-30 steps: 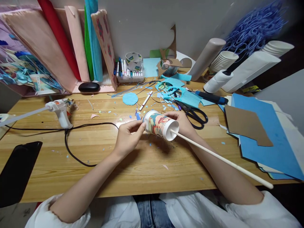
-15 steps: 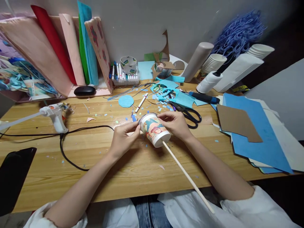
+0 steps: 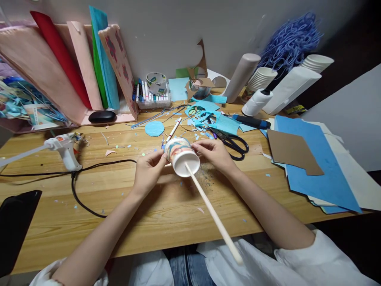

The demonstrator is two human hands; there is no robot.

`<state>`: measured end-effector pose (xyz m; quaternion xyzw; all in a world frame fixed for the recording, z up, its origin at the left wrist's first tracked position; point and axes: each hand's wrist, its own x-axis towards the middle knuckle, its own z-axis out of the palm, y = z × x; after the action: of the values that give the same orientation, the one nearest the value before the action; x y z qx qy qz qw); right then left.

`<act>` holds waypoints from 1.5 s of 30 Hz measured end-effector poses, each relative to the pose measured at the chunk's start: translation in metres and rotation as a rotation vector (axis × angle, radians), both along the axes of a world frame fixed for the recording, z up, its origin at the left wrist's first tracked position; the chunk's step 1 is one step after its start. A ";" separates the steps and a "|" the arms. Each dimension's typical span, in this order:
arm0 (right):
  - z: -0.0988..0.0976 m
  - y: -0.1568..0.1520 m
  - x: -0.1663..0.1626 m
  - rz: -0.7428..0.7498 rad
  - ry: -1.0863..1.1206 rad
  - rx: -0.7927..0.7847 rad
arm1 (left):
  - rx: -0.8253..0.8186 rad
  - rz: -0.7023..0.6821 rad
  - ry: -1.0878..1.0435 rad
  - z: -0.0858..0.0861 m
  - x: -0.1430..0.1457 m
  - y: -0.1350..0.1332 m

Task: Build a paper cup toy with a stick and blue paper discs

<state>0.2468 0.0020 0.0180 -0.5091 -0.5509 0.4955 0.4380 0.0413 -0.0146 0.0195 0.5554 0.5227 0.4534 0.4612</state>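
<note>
A printed paper cup (image 3: 181,153) is held on its side above the wooden desk (image 3: 154,214), its white bottom turned towards me. A long pale wooden stick (image 3: 212,214) pokes out of that bottom and reaches to the desk's front edge. My left hand (image 3: 148,169) grips the cup's left side with fingers closed on it. From the other side, my right hand (image 3: 216,154) clasps the cup. Blue paper scraps (image 3: 208,115) and a blue paper disc (image 3: 154,128) lie just behind the cup.
Left: a glue gun (image 3: 64,146) with black cord (image 3: 89,186), a dark slab (image 3: 13,226). Behind the cup: a marker pen (image 3: 173,130), black scissors (image 3: 233,141), a box of markers (image 3: 153,95). Right: blue and brown card sheets (image 3: 306,159). Paper rolls (image 3: 74,67) and stacked cups (image 3: 263,77) line the wall.
The cup has been turned so its bottom faces me, and the stick has swung from pointing right to pointing down towards my lap. Both hands stayed on the cup.
</note>
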 end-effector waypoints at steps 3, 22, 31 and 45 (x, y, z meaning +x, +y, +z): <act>-0.001 0.003 0.002 0.146 0.229 -0.218 | -0.118 0.077 -0.095 -0.002 -0.002 0.005; 0.004 -0.010 -0.010 0.277 0.030 -0.082 | -0.329 -0.199 -0.384 0.001 0.004 0.000; -0.003 -0.018 -0.011 0.379 -0.024 -0.043 | -0.536 -0.363 -0.539 0.012 -0.001 -0.004; -0.004 -0.014 -0.015 0.399 0.127 -0.106 | -0.676 -0.339 -0.587 0.021 -0.006 0.000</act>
<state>0.2321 -0.0117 0.0144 -0.3799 -0.5851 0.6318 0.3378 0.0357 -0.0145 0.0401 0.3003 0.3908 0.3142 0.8114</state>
